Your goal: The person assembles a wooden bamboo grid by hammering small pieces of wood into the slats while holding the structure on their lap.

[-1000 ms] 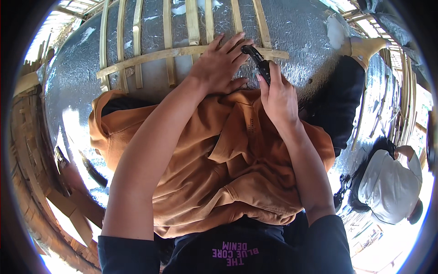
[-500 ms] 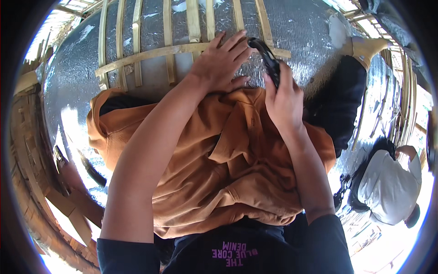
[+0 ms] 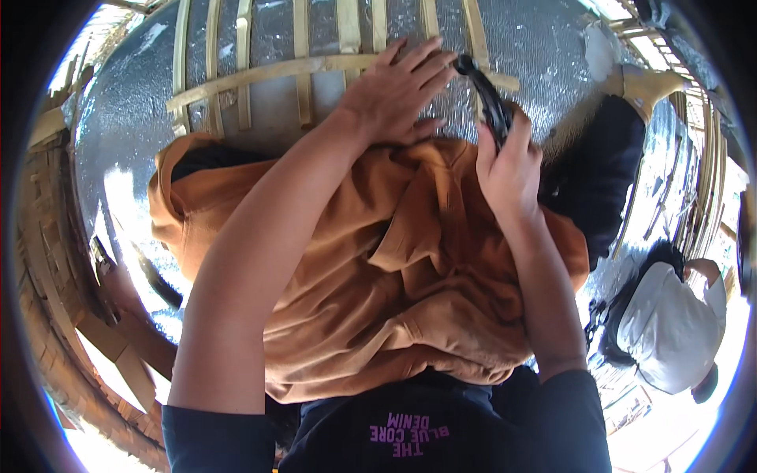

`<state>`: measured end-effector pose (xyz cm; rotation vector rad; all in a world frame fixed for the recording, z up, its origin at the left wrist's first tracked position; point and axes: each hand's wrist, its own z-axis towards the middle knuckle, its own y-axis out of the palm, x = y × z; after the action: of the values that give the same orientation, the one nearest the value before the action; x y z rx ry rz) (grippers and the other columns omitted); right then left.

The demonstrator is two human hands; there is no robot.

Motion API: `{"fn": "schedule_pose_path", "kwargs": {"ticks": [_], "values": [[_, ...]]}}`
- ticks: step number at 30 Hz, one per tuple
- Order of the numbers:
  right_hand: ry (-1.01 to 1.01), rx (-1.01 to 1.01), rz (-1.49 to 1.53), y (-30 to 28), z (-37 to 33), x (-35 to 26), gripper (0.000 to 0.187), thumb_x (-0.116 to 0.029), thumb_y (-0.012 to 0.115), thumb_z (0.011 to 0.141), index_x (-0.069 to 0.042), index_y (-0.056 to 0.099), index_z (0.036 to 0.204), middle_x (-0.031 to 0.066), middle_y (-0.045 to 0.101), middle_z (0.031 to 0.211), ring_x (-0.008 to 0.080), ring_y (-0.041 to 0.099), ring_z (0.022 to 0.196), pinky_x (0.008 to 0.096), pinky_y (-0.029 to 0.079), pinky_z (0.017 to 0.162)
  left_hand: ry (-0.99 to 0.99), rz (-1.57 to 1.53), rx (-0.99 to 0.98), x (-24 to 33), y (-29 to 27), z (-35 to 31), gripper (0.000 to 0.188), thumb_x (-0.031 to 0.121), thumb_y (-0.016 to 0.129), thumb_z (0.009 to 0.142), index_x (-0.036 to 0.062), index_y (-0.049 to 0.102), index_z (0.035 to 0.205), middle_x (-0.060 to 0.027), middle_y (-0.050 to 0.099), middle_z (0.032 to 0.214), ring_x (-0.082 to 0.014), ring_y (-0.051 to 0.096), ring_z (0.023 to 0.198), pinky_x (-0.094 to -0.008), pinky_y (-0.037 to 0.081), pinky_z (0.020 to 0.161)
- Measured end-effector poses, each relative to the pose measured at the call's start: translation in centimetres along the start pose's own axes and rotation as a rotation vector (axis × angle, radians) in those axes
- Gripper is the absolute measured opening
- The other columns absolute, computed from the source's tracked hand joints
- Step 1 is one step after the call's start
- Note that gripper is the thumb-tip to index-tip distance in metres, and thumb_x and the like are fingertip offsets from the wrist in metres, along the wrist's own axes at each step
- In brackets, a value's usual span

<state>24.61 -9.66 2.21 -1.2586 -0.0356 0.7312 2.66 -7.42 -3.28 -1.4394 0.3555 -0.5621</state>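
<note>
My left hand (image 3: 394,91) lies with its fingers spread over the right part of a pale wooden cross strip (image 3: 272,75). That strip runs across several lengthwise slats (image 3: 301,43), forming a lattice. In my right hand (image 3: 511,165) is a black hand tool (image 3: 490,102) with a slim, curved body; its exact kind is unclear. The tool's rounded far end sits just right of my left fingertips, by the strip's right part. My right fingers are wrapped round its near end. Brown-orange cloth (image 3: 347,299) covers my lap below both hands.
A shiny silver foil-like sheet (image 3: 536,63) spreads under the lattice. A bare foot (image 3: 650,85) and dark-clad leg extend at the upper right. Another person in a white shirt (image 3: 670,327) crouches at lower right. Woven brown panels (image 3: 47,268) line the left.
The view has shifted slightly, so the lattice and both hands appear higher and farther right. The hands keep about the same places relative to the lattice, and the right hand keeps its grip.
</note>
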Motion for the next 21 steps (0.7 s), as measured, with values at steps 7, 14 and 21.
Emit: {"fn": "schedule_pose_path", "kwargs": {"ticks": [7, 14, 21], "values": [[0.034, -0.100, -0.039, -0.3, 0.8, -0.1, 0.041, -0.019, 0.070, 0.097, -0.002, 0.051, 0.130, 0.0180, 0.071, 0.085, 0.0402, 0.073, 0.073, 0.0481, 0.058, 0.057, -0.019, 0.005, 0.000, -0.2, -0.1, 0.5, 0.075, 0.058, 0.054, 0.096, 0.0087, 0.048, 0.152, -0.0054, 0.040, 0.163, -0.0265, 0.023, 0.157, -0.0538, 0.021, 0.127], [0.130, -0.180, -0.053, -0.4, 1.6, -0.3, 0.035, -0.020, 0.069, 0.098, -0.006, 0.052, 0.126, 0.0213, 0.072, 0.086, 0.0421, 0.072, 0.073, 0.0508, 0.058, 0.059, -0.016, -0.049, 0.043, 0.1, 0.3, -0.1, 0.071, 0.054, 0.062, 0.094, 0.0051, 0.051, 0.144, -0.0060, 0.047, 0.155, -0.0268, 0.025, 0.156, -0.0566, 0.024, 0.125], [0.182, -0.278, -0.108, -0.4, 1.4, -0.9, 0.038, -0.020, 0.068, 0.099, -0.006, 0.049, 0.129, 0.0208, 0.072, 0.084, 0.0423, 0.071, 0.071, 0.0519, 0.058, 0.058, -0.053, -0.049, -0.017, 0.1, -0.3, 0.3, 0.073, 0.053, 0.063, 0.093, 0.0073, 0.046, 0.148, -0.0057, 0.047, 0.155, -0.0263, 0.024, 0.156, -0.0608, 0.026, 0.124]]}}
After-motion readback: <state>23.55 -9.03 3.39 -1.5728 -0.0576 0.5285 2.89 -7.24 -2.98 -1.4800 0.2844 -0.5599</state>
